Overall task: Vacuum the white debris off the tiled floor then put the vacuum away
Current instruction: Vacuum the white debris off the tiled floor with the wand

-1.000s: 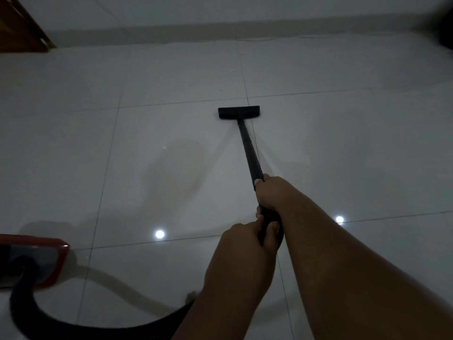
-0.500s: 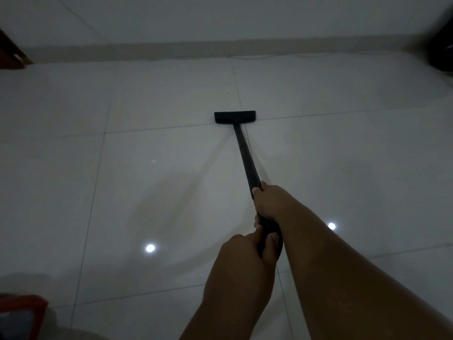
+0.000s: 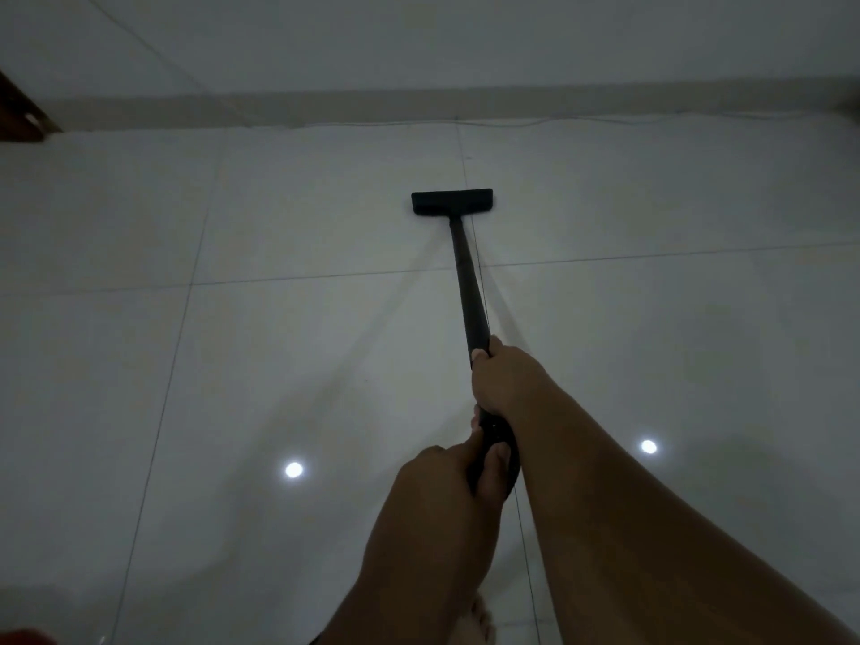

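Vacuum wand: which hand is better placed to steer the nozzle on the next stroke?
Right, probably. The right hand grips the wand further forward, nearer the nozzle; the left hand holds the rear end.

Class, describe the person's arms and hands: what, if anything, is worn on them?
No sleeve shows on the left forearm or right forearm. The left hand and right hand are ungloved; no watch, bracelet or ring is visible in the dim light.

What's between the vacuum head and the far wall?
In the head view, bare tiled floor beyond the vacuum head, then a thin cord along the foot of the wall.
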